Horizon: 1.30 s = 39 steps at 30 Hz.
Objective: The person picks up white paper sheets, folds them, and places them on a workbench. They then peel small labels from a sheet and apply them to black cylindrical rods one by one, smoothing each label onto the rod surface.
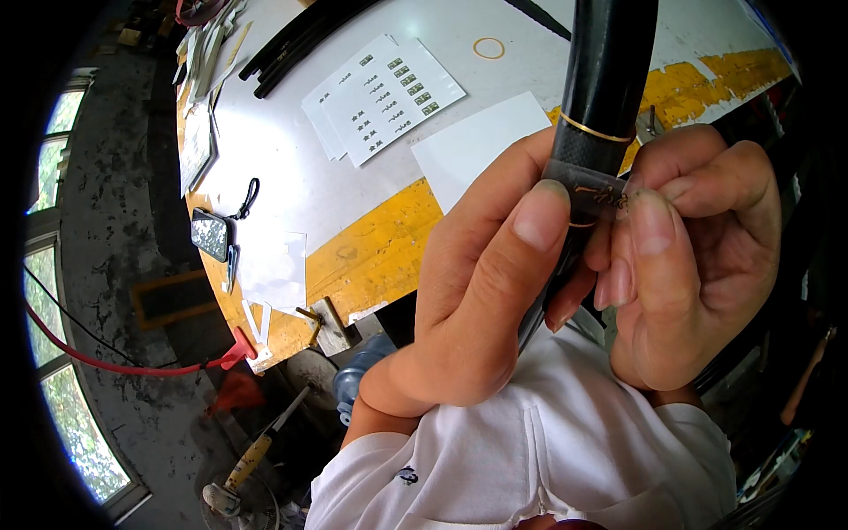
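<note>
A thick, glossy black tube (609, 62) with thin gold rings rises before me and runs up past the top edge of the view. My left hand (481, 300) is wrapped around it from the left, its thumb resting on the near side. Under that thumb lies a small strip of clear film (565, 177) with gold script-like marks, flat against the tube between two gold rings. Its right edge is pinched by the thumb and fingers of my right hand (689, 274). The left hand's fingertips behind the tube are partly hidden.
On the white table with a worn yellow edge (362, 252) lie decal sheets (406, 84), a blank white sheet (481, 146), black tubes (296, 44), a tan ring (488, 48) and a dark phone-like device (210, 233). A red hose (132, 364) reaches the left corner.
</note>
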Each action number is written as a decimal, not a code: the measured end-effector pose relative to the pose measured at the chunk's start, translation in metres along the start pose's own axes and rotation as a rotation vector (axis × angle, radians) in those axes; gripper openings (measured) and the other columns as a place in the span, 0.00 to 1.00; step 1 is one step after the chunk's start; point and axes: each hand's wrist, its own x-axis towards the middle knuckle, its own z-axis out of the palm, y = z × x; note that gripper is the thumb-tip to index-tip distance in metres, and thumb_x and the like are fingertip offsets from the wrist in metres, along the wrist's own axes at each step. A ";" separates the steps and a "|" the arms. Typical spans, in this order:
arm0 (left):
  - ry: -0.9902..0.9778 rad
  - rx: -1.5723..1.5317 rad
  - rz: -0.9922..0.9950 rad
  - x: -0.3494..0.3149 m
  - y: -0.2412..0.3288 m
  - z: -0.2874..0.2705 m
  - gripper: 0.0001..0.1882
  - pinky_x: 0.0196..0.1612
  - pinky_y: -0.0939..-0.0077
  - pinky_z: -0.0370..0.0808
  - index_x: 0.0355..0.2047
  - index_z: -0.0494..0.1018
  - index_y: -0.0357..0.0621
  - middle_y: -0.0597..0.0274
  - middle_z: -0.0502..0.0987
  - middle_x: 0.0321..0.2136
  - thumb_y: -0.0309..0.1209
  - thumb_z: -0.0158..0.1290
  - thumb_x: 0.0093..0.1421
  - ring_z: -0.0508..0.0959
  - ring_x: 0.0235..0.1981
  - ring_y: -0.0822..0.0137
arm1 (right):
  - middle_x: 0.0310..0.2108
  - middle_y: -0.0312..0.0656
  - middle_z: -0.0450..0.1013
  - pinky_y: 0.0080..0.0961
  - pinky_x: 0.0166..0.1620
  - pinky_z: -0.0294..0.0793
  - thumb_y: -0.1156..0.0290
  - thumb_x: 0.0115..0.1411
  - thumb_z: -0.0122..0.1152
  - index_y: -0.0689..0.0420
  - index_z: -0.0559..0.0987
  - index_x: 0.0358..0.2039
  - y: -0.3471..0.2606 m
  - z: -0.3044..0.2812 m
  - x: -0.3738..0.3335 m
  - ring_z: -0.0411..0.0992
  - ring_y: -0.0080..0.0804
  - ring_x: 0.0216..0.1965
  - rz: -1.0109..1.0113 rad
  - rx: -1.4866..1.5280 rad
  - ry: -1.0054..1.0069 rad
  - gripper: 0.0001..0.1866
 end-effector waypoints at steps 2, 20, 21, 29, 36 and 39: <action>0.008 -0.005 -0.012 0.001 0.000 0.000 0.36 0.54 0.72 0.66 0.56 0.60 0.22 0.45 0.72 0.48 0.49 0.35 0.63 0.73 0.49 0.62 | 0.27 0.46 0.66 0.10 0.17 0.64 0.81 0.60 0.49 0.62 0.64 0.33 -0.003 0.007 0.005 0.61 0.15 0.14 -0.072 -0.060 -0.034 0.05; 0.028 -0.034 -0.019 0.002 0.000 0.004 0.36 0.55 0.71 0.66 0.56 0.60 0.21 0.43 0.72 0.48 0.49 0.36 0.63 0.74 0.49 0.60 | 0.27 0.45 0.66 0.09 0.17 0.64 0.81 0.60 0.50 0.61 0.64 0.34 -0.005 0.006 0.006 0.61 0.14 0.14 -0.049 -0.080 -0.034 0.05; 0.031 -0.032 -0.022 0.002 0.000 0.004 0.36 0.55 0.71 0.66 0.56 0.60 0.21 0.43 0.72 0.48 0.48 0.36 0.63 0.74 0.49 0.60 | 0.27 0.45 0.66 0.09 0.17 0.64 0.81 0.60 0.50 0.61 0.64 0.34 -0.008 0.008 0.009 0.61 0.14 0.14 -0.067 -0.100 -0.058 0.05; -0.004 0.163 0.032 0.002 0.001 -0.002 0.32 0.44 0.77 0.67 0.54 0.63 0.23 0.50 0.74 0.40 0.45 0.36 0.65 0.73 0.40 0.67 | 0.28 0.45 0.66 0.09 0.17 0.65 0.81 0.60 0.49 0.61 0.64 0.34 -0.012 0.010 0.010 0.62 0.14 0.15 -0.064 -0.114 -0.079 0.04; 0.001 -0.083 -0.060 0.001 0.005 0.003 0.26 0.19 0.85 0.58 0.50 0.64 0.27 0.59 0.71 0.24 0.42 0.35 0.67 0.64 0.16 0.78 | 0.28 0.46 0.67 0.10 0.18 0.65 0.82 0.60 0.48 0.62 0.64 0.33 -0.013 0.000 0.012 0.62 0.15 0.15 0.042 -0.103 -0.129 0.04; 0.007 -0.132 -0.065 0.001 0.003 0.003 0.25 0.17 0.84 0.56 0.50 0.64 0.27 0.59 0.70 0.23 0.42 0.35 0.68 0.62 0.15 0.78 | 0.28 0.47 0.67 0.10 0.18 0.66 0.82 0.60 0.48 0.63 0.65 0.32 -0.013 0.001 0.014 0.63 0.15 0.14 0.039 -0.094 -0.159 0.03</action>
